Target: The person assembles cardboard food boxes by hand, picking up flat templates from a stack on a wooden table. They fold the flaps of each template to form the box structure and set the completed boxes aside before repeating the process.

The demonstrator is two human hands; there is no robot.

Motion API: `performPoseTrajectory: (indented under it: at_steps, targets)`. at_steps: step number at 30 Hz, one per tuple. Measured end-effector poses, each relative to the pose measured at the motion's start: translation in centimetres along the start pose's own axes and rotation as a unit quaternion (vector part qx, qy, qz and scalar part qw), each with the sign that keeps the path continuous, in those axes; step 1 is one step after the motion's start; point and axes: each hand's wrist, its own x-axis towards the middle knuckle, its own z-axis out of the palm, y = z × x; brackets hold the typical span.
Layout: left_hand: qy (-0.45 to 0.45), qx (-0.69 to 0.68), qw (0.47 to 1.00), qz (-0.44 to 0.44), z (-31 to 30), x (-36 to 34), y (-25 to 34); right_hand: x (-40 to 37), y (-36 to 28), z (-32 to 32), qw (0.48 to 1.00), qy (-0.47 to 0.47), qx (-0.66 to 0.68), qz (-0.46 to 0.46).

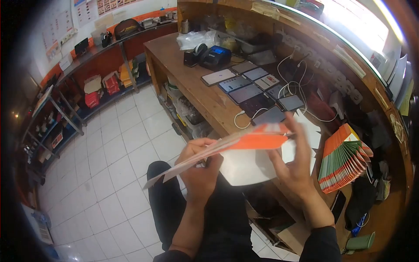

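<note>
Folded orange-and-white paper point(257, 140) is tilted in the air between my hands, seen nearly edge-on and slightly blurred. My left hand point(199, 168) is closed around its left part, with the thumb pressed against it. At the paper's right end, my right hand point(297, 166) has its thumb below and its fingers raised along the edge, gripping it there. Below both hands lies a glossy white sheet point(246, 168) at the bench edge. A fanned stack of similar orange, white and green folded papers point(342, 163) rests right of my right hand.
Several phones point(246, 94) lie in rows on the wooden bench point(192, 76), with white charging cables point(301, 83) beside them. A black device with a blue screen point(217, 56) stands farther back. A green cup point(361, 241) is at lower right. Shelves point(65, 113) line the left wall.
</note>
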Motion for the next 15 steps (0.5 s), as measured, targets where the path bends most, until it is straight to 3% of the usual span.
performPoseTrajectory:
  at_steps: [1,2,4,6,7,8,10,12,13,14,15]
  targets:
    - [-0.001,-0.004,1.0,0.004,0.2,0.0,0.5,-0.4,0.4,0.4,0.983,-0.062,0.146,0.091]
    - [-0.008,-0.003,1.0,-0.027,0.5,-0.1,1.4,-0.6,0.7,0.6,0.933,-0.122,0.289,0.177]
    - [-0.014,-0.006,0.998,-0.053,0.9,-0.4,1.8,-0.5,1.5,0.2,0.926,-0.141,0.27,0.223]
    - [0.018,-0.072,0.997,0.016,0.9,-1.7,1.0,-1.0,2.8,0.5,0.95,-0.088,0.24,0.181]
    - [-0.052,-0.024,0.998,0.013,0.3,-2.1,0.9,-0.5,2.3,0.9,0.98,-0.018,0.166,0.108]
    - [-0.052,-0.025,0.998,0.014,0.2,-2.5,1.2,-0.9,1.9,0.9,0.98,-0.017,0.165,0.107]
    - [-0.202,0.084,0.971,0.098,0.1,-2.8,2.2,-2.1,1.2,0.8,0.988,-0.119,0.092,-0.04]
    - [-0.205,0.125,0.969,0.067,0.6,-2.7,2.7,-1.7,0.7,1.1,0.951,-0.203,0.067,-0.222]
    - [-0.133,-0.027,0.989,-0.057,1.1,-2.7,2.9,-1.5,0.1,1.1,0.951,-0.189,0.091,-0.229]
    - [-0.058,-0.178,0.966,-0.178,1.5,-2.5,3.0,-1.5,0.0,1.1,0.951,-0.187,0.087,-0.229]
    - [-0.064,-0.094,0.988,-0.105,1.0,-1.9,2.5,-1.5,-0.1,0.9,0.965,-0.158,0.106,-0.181]
